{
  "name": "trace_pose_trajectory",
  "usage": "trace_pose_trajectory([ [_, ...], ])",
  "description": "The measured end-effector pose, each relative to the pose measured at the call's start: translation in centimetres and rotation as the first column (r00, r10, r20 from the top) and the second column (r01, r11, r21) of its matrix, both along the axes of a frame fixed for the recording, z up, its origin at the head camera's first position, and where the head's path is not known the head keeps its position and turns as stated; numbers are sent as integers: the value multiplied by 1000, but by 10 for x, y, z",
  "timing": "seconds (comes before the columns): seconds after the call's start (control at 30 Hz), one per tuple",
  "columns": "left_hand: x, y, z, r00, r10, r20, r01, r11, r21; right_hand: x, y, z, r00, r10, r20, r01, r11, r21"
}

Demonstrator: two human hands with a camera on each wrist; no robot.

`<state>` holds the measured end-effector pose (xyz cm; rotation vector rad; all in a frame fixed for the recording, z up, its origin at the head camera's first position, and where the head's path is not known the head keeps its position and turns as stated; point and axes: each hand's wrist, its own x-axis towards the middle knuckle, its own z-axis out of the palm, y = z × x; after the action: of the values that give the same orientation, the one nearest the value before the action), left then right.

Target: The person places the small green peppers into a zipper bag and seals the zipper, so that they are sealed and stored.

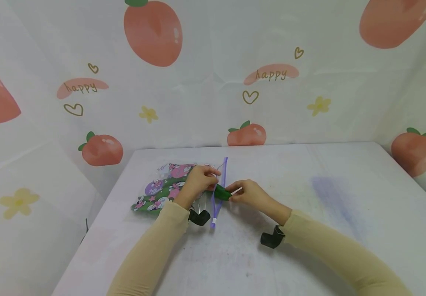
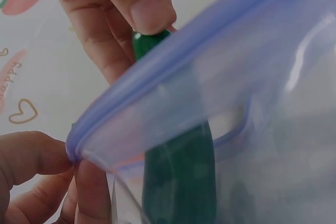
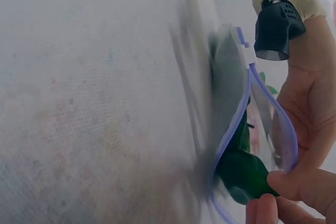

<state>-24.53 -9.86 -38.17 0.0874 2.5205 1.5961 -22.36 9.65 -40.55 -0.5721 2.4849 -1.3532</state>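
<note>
A clear zip bag (image 1: 157, 193) with a cartoon print and purple zip edges lies on the table, its mouth open toward the right. My left hand (image 1: 199, 181) pinches the far purple rim (image 2: 79, 135) between thumb and fingers. With its thumb and fingertips, my right hand (image 1: 249, 193) pinches the tapered end of a glossy dark green vegetable-shaped piece (image 1: 222, 192). That piece passes through the mouth; its longer part shows through the plastic in the left wrist view. More dark green (image 3: 244, 135) shows inside the bag in the right wrist view; its form is partly hidden.
A white slider (image 3: 248, 56) sits at the near end of the zip. The white table (image 1: 309, 255) bears faint purple stains. A white fruit-print cloth (image 1: 198, 102) hangs behind it. Black wrist cameras (image 1: 272, 237) hang under both sleeves.
</note>
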Motion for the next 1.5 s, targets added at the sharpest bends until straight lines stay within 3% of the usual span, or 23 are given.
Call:
trace_pose_trajectory([
  [0.6,-1,0,2,1000,-2,6,2,1000,-22,-3,-12,-7,997,17,-73,-17,1000,2],
  [1.5,-1,2,2,1000,-2,-3,2,1000,-30,-2,-27,-20,997,73,-28,-74,997,-31],
])
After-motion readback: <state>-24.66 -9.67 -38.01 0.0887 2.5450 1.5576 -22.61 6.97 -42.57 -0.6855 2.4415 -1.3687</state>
